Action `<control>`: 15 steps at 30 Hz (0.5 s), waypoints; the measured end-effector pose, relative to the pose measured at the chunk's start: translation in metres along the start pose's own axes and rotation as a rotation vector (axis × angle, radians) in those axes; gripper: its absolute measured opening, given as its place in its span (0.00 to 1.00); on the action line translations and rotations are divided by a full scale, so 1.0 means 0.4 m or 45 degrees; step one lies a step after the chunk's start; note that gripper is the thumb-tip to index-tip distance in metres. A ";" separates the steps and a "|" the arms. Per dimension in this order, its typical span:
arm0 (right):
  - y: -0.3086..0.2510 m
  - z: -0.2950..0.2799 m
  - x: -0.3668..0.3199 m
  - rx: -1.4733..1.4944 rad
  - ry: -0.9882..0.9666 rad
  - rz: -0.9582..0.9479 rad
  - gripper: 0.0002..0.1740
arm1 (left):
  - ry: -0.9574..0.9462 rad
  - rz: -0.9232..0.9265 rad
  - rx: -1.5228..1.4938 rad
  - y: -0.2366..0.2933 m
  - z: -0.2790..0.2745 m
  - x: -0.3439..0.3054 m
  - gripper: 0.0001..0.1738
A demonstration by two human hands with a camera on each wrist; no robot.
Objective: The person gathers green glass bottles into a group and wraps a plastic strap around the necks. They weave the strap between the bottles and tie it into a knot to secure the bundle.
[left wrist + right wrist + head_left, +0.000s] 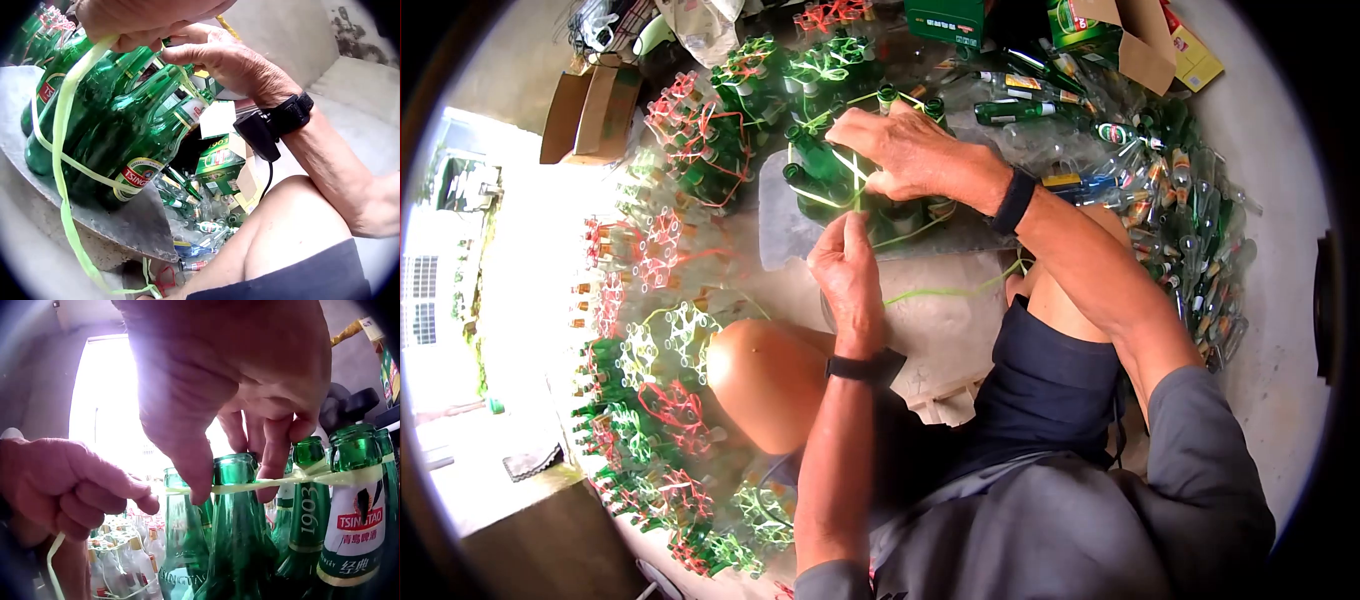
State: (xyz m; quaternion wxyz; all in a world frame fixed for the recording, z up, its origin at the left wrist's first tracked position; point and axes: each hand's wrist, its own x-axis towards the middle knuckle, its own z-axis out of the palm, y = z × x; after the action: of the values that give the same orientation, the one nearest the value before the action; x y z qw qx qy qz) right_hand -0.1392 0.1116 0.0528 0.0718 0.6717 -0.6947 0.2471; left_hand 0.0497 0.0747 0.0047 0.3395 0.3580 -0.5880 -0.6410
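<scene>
Green bottles (820, 165) (112, 125) (237, 531) stand grouped on a grey board (785, 235) (150, 231). Pale green strapping (65, 125) (275, 482) runs round their necks and, lower, across their bodies. The left hand (847, 275) (144, 19) (81, 487) pinches the strapping between thumb and curled fingers at the near side of the bottles. Over the necks, the right hand (925, 155) (231, 65) (244, 381) reaches down, its thumb and fingers touching the strap on either side of one neck. A loose tail of strapping (950, 292) hangs toward the person's leg.
Bundles of bottles tied with red, white and green strapping (685, 410) stand at the left. Loose bottles (1190, 210) are piled at the right. Cardboard boxes (590, 115) (222, 165) stand beyond the board. The person's bare knees (760, 375) flank the near side.
</scene>
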 end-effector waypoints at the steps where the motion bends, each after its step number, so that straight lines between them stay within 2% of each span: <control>1: 0.000 -0.001 0.002 0.011 -0.033 0.016 0.34 | 0.004 -0.013 0.054 0.013 -0.003 -0.001 0.15; 2: -0.004 0.001 0.002 0.027 -0.069 0.033 0.36 | -0.001 -0.014 0.067 0.013 -0.010 -0.001 0.15; 13: 0.000 0.016 0.004 -0.004 -0.050 0.085 0.35 | -0.092 0.129 0.258 0.042 -0.028 -0.001 0.13; 15: 0.002 0.021 0.003 0.010 0.032 0.037 0.30 | -0.105 0.173 0.307 0.048 -0.031 0.003 0.13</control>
State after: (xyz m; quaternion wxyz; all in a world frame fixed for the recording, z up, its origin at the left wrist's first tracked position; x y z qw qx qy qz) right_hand -0.1380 0.1067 0.0457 0.0743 0.6585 -0.7025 0.2595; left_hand 0.0601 0.0657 0.0230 0.3121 0.3290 -0.6970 -0.5554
